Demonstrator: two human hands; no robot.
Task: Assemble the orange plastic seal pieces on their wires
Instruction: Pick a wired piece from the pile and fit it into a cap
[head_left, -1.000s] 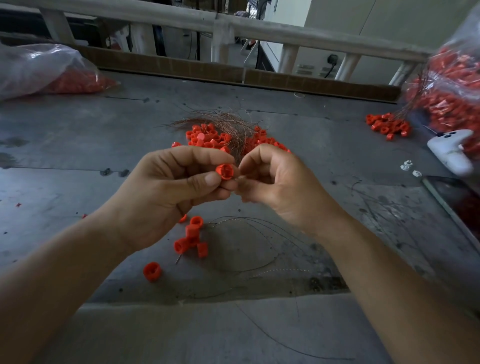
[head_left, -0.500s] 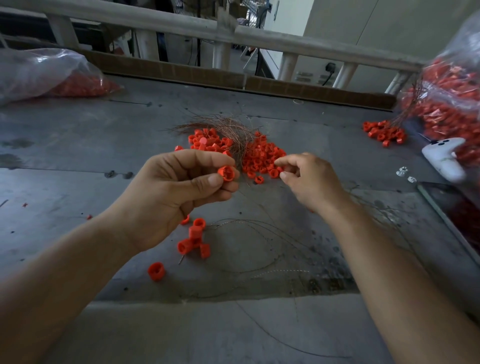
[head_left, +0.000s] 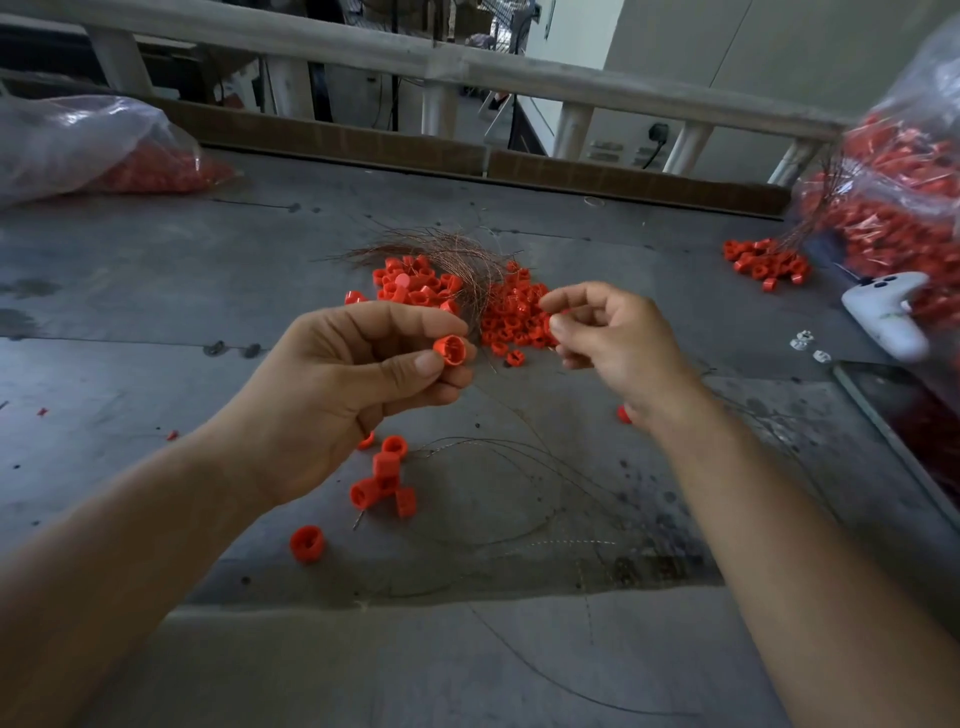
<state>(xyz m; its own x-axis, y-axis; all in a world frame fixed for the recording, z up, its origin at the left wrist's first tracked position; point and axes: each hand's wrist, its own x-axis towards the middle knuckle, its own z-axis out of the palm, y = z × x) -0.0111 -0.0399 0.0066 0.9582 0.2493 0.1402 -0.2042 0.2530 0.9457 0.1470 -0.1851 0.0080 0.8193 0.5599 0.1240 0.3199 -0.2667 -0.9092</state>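
— Where was the piece being worked on?

— An orange seal cap (head_left: 451, 350) sat pinched in the left hand (head_left: 332, 395), thumb below and forefinger above, its open end turned toward the camera. That grip was closed firmly on the cap, held above the grey bench (head_left: 156, 291).

— And the other hand?

— The right hand (head_left: 613, 343) was just beside it, a small gap between the two, over the near edge of the main pile of orange pieces (head_left: 511, 317). Its thumb and forefinger were drawn close together; it may have held a small orange piece at the fingertips, but the pile behind made that hard to separate, so I could not tell what that grip held.

— The wires?

— A bundle of thin coppery wires (head_left: 457, 254) lay across the pile's far side. Loose wires (head_left: 519, 467) curled on the bench below the hands, near a small cluster of orange pieces (head_left: 384, 483) and a single cap (head_left: 307, 543) lying apart, nearer the person.

— Anything else on the bench?

— A smaller heap of orange pieces (head_left: 763, 262) far right, beside a clear bag (head_left: 904, 171) full of them; another bag (head_left: 88, 145) far left; a white controller (head_left: 888, 317) at the right edge.
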